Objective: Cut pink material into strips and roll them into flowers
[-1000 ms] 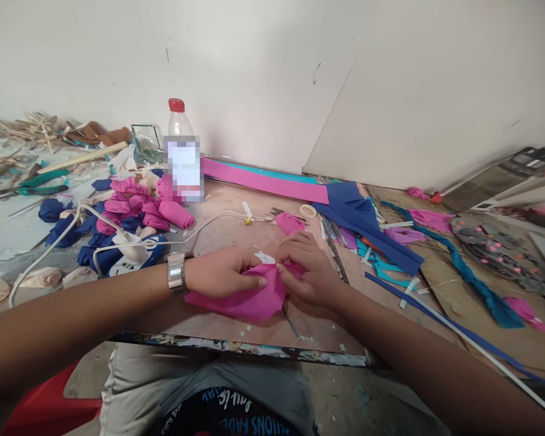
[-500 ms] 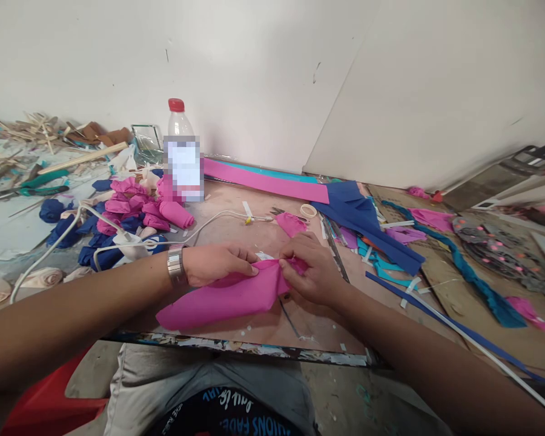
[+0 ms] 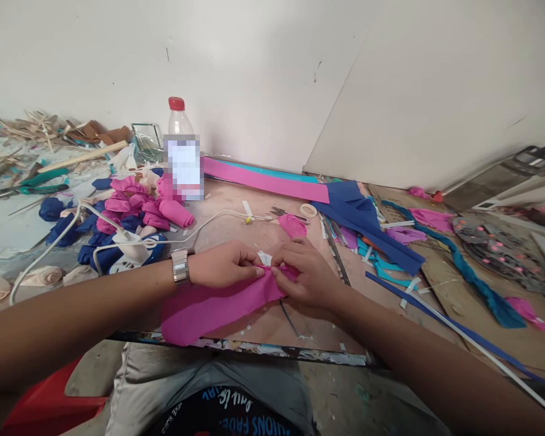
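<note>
In the head view, the left hand (image 3: 221, 265) has slid in toward the right hand (image 3: 312, 272) over the last half second, so their fingertips are now almost together. The pink strip (image 3: 218, 312) has changed too: its loose end has dropped lower and now reaches the near edge of the table (image 3: 322, 330). This seems to mean that a bit more of the top edge is being pushed into little folds, with a long piece left flat.

The left hand is nearly closed, with its thumb and finger pinching the top edge of the strip. The right hand is curled up small and pinches the bunched end, though its fingers hide part of that end. The strip sits between the two hands at the top, and most of it hangs below the left hand, down and to the left.

A small white scrap (image 3: 264, 258) lies just past the fingertips. A little pink roll (image 3: 293, 225) is just beyond the right hand, with a pale ring (image 3: 307, 211) near it.
</note>
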The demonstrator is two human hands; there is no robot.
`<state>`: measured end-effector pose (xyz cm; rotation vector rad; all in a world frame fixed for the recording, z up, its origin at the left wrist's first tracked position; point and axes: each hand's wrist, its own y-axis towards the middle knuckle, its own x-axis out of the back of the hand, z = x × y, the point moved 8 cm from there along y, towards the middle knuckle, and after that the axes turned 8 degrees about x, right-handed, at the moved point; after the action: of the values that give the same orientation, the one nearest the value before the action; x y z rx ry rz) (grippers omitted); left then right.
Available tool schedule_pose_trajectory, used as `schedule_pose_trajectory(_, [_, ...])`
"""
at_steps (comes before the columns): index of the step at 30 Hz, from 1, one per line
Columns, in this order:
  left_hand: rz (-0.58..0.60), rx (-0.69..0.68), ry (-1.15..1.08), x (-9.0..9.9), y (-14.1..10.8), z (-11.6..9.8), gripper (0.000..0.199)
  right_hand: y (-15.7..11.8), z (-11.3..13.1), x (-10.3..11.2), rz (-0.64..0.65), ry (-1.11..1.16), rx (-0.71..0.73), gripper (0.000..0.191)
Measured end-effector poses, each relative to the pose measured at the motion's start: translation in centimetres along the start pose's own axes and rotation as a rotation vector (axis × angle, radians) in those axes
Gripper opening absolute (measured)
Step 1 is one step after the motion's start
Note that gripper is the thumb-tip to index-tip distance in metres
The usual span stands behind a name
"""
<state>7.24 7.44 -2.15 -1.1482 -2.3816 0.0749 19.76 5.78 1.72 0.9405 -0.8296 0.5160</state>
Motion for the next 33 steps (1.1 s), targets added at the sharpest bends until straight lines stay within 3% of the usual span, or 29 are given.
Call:
schedule_pose_trajectory(16, [0.027,-0.009,-0.035,-0.1,-0.1,0.2,0.034,0.0,0.8,0.1,-0.033,0.021,0.095,0.007])
schedule_pose_trajectory(21, [0.067,0.042,-0.054,-0.2,0.0,0.6,0.035,0.2,1.2,0.4,-0.054,-0.021,0.152,0.007])
schedule_pose_trajectory(26, [0.023,0.03,-0.11,0.0,-0.1,0.1,0.052,0.3,1.6,0.6,-0.068,-0.091,0.198,0.011])
schedule_pose_trajectory(33, [-0.018,0.016,-0.07,0.3,0.0,0.1,0.046,0.3,1.5,0.8,-0.077,-0.088,0.169,0.008])
